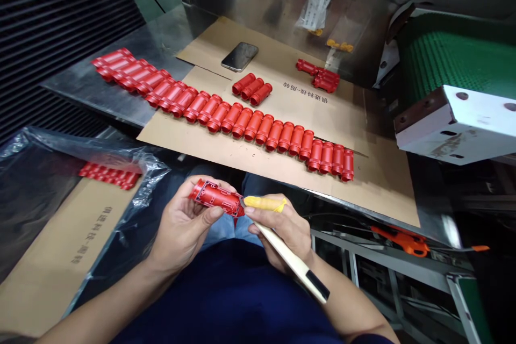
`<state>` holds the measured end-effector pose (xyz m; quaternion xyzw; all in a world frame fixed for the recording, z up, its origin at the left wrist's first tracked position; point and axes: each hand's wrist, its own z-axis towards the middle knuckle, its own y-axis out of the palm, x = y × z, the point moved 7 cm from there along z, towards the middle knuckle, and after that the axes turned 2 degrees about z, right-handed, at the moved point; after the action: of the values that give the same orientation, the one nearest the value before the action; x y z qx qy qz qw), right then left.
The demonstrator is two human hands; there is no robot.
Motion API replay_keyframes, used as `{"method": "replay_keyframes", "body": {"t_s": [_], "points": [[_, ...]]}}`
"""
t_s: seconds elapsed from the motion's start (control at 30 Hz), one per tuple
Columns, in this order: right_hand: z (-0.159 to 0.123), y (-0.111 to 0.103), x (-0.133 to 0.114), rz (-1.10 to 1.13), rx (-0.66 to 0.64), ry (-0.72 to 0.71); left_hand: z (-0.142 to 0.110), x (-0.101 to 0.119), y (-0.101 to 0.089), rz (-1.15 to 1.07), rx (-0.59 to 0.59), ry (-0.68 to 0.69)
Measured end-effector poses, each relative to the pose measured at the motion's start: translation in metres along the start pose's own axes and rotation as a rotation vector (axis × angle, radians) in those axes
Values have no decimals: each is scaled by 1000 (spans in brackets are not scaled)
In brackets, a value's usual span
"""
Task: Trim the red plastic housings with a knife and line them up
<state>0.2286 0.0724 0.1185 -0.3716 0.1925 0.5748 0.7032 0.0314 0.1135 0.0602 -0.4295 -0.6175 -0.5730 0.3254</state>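
My left hand is closed around a red tubular part, its thumb lying along the near side. Dark outlined markings run over the tube's face. My right hand grips a tool with a flat cream handle and a black end piece. A yellow finger cover sits on one of its fingers. The tool's dark tip meets the right end of the tube; its exact kind is hidden by the fingers. Beyond both hands, a long row of red tubes lies side by side on cardboard.
A phone, three red tubes and a small red pile lie farther back. To the right stands a green conveyor belt with a white metal frame. A plastic-lined box is at left. Orange-handled tool hangs below the table edge.
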Motion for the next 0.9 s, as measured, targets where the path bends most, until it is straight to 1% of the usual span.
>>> {"method": "replay_keyframes", "body": {"t_s": [0.17, 0.37, 0.53, 0.57, 0.6, 0.67, 0.73, 0.77, 0.83, 0.9], "points": [[0, 1, -1, -5, 6, 27, -1, 0, 0, -2, 5, 10], [-2, 0, -4, -15, 9, 82, -2, 3, 0, -11, 45, 47], [-5, 3, 12, 67, -52, 243, -4, 2, -2, 12, 74, 52], [-4, 3, 13, 76, -68, 231, -4, 2, -2, 18, 84, 50], [-3, 3, 12, 66, -78, 186, -4, 1, -3, 25, 92, 44], [0, 2, 7, -13, -110, 36, -3, -2, -5, 13, 105, 3], [1, 3, 4, -115, -185, -71, -1, -8, -8, -35, 108, -83], [2, 5, 5, -151, -232, -86, 0, -12, -8, -67, 100, -148], [2, 7, 9, -160, -312, -64, 1, -21, -7, -124, 73, -280], [2, 6, 12, -95, -312, -30, 1, -28, -5, -151, 35, -383]]}}
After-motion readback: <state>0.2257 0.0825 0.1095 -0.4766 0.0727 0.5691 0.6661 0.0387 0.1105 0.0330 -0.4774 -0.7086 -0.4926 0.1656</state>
